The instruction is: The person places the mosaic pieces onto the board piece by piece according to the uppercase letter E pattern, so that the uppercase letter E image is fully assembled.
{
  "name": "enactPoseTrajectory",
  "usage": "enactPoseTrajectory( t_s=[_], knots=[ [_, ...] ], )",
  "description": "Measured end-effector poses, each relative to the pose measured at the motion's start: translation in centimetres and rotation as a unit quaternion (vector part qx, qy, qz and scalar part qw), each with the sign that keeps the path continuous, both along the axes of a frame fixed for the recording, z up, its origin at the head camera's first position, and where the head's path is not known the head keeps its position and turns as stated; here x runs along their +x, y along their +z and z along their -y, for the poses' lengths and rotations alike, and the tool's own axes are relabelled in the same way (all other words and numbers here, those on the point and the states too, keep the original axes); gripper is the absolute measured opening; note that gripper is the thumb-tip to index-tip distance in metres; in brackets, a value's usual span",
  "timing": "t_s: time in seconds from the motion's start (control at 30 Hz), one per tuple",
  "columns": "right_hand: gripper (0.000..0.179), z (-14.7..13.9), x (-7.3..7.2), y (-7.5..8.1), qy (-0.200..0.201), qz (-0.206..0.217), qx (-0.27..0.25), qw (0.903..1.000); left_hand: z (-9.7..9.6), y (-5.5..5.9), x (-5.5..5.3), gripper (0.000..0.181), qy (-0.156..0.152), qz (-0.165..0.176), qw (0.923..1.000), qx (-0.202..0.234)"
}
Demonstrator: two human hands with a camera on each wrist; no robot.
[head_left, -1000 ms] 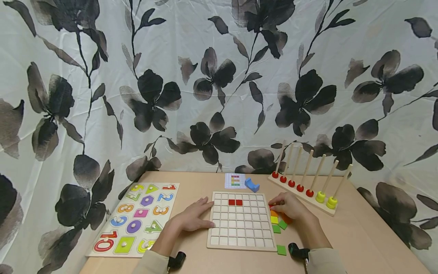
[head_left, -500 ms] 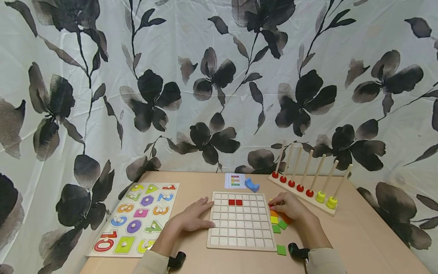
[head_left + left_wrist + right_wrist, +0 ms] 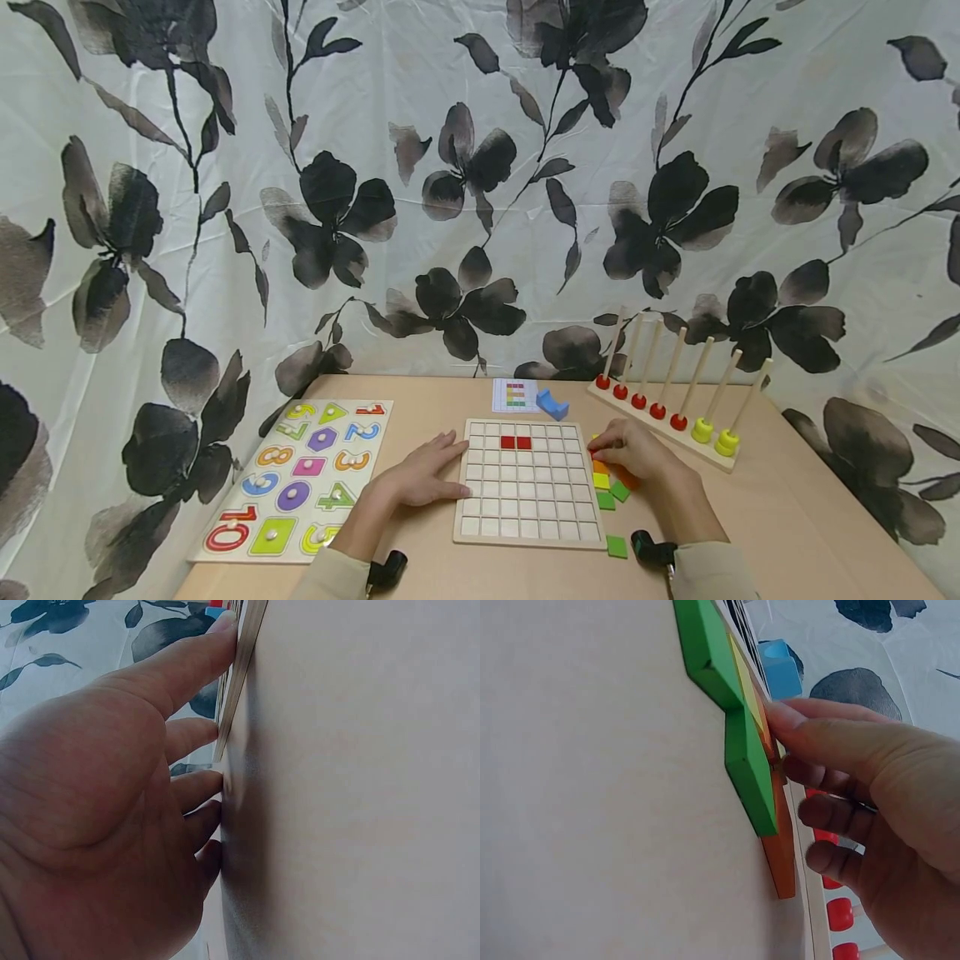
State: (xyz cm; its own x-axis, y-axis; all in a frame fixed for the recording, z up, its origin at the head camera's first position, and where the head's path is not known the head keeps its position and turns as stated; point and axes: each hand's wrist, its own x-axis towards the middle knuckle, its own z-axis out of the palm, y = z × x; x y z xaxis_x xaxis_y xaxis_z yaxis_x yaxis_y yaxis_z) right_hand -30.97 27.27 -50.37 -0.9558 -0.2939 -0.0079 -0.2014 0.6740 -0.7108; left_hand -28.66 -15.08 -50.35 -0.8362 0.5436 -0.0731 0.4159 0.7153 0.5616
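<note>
My left hand point(image 3: 423, 471) lies at the left edge of a white grid board point(image 3: 528, 508) with a wooden frame, fingers fairly straight. Its thumb and index finger touch the frame in the left wrist view. Two red square tiles point(image 3: 517, 443) sit side by side in the board's second row. Beyond the right edge, my right hand point(image 3: 648, 458) pinches a red tile point(image 3: 593, 451) between thumb and curled fingers, mostly hidden by the fingertips. Just below lie an orange tile point(image 3: 601, 468), a yellow tile point(image 3: 602, 482) and green tiles point(image 3: 748, 772).
A pattern card point(image 3: 515, 396) and a blue curved block point(image 3: 552, 406) lie behind the board. At the back right stands a peg rack point(image 3: 720, 457) with red and yellow beads. A number and shape puzzle point(image 3: 300, 508) lies left. Another green tile point(image 3: 617, 547) is at the board's lower right corner.
</note>
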Motion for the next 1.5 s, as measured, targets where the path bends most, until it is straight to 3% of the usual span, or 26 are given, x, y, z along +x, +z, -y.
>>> enactPoseTrajectory(
  t_s=[0.37,0.7,0.83,1.2,1.5],
  knots=[
    [0.017,0.0,0.2,0.5,-0.035,0.005,0.027,0.999,0.0,0.0,0.0,0.085,-0.003,-0.008,1.0,-0.002],
    [0.028,0.2,0.1,0.1,0.027,0.004,0.028,0.9992,0.0,-0.1,-0.1,0.084,-0.002,-0.002,1.0,-0.001],
    [0.028,0.1,0.0,0.1,0.033,0.002,0.03,0.999,0.0,-0.1,-0.1,0.085,-0.001,-0.002,1.0,-0.001],
    [0.019,0.8,0.0,0.7,-0.019,-0.017,0.032,0.9992,0.1,-0.2,-0.1,0.085,-0.003,-0.005,1.0,0.001],
    [0.017,1.1,0.3,1.7,-0.058,0.007,-0.03,0.9979,0.1,-0.3,-0.1,0.086,-0.003,-0.003,1.0,0.0]
  ],
)
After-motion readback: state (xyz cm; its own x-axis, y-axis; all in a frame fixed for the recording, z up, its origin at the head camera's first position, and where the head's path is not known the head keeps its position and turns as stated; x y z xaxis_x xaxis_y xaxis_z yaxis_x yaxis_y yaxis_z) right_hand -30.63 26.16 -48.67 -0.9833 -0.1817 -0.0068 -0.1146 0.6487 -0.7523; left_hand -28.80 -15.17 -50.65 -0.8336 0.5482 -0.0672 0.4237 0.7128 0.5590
